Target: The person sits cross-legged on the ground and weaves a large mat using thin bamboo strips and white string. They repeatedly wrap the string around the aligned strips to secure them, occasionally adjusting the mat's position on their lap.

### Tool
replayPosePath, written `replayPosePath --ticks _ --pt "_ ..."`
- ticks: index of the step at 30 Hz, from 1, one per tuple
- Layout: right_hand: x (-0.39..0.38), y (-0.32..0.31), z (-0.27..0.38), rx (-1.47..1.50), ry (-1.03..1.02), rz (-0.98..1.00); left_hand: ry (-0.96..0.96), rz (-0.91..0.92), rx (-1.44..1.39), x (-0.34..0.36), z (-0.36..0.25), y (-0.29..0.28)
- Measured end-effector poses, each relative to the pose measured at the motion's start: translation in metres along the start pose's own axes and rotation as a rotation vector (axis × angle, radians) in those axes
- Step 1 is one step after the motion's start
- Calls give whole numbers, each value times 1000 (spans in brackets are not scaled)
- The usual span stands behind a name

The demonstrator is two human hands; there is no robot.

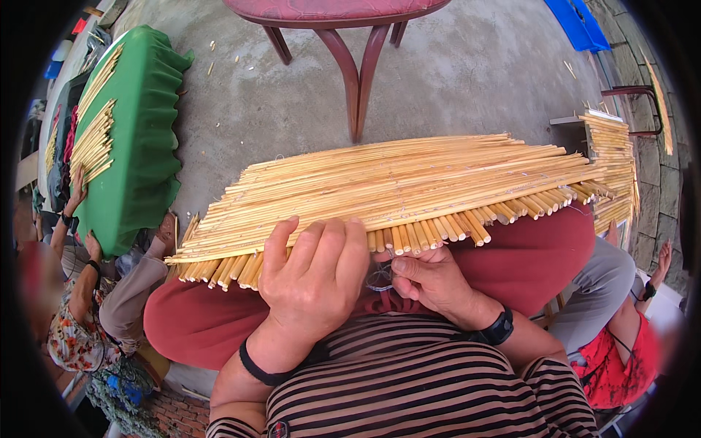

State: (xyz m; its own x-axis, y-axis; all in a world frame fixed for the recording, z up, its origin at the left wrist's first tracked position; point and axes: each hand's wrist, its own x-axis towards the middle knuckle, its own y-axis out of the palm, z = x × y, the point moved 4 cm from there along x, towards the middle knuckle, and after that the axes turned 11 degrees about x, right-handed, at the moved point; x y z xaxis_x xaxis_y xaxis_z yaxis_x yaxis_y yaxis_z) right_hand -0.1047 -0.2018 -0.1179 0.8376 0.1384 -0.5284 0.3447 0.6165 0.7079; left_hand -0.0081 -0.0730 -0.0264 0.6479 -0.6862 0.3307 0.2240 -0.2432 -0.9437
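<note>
A grey concrete floor (pixel 467 87) is spreading behind the work, and a stool with a red padded seat (pixel 336 7) and brown-red curved legs is standing on it. On the left side, a smooth green cloth (pixel 142 160) is covering a table, and small groups of thin yellow stalks (pixel 95 142) are lying upon it.

The wide, straw-coloured mat of thin stalks (pixel 394 182) is resting across the lap of a seated person, over the dark red trousers (pixel 529 263). Under its near edge, a row of thicker stalks with pale cut ends (pixel 467 225) is pointing toward the person.

The left hand (pixel 315 270) is lying with its back upward on the near edge of the mat, and its fingers are bending over the stalks; its thumb is not showing clearly, so one cannot tell if it is gripping. The right hand (pixel 434 281) is closing, palm partly upward, with thumb and forefinger together just below the cut ends. A fine pale thread (pixel 380 277) is hanging near these fingertips; whether they are pinching it, one cannot tell.

At the left, another person in a flowered garment (pixel 80 328) is reaching toward the green cloth.
</note>
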Motion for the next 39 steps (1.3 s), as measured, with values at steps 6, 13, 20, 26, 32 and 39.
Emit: replayPosePath --ticks 6,13,20,26,32,39 --pt "6 3 -6 141 -62 -87 -7 46 -16 3 3 2" --pt "12 10 -8 156 -93 -124 -5 39 -7 12 6 1" --pt "14 14 -8 149 -126 -180 6 -62 35 15 5 5" --pt "18 15 -2 111 -205 -125 -11 -71 52 17 6 6" --pt "21 16 0 113 -234 -142 31 -85 27 21 7 6" --pt "24 20 3 87 -304 -125 42 -81 9 21 8 5"
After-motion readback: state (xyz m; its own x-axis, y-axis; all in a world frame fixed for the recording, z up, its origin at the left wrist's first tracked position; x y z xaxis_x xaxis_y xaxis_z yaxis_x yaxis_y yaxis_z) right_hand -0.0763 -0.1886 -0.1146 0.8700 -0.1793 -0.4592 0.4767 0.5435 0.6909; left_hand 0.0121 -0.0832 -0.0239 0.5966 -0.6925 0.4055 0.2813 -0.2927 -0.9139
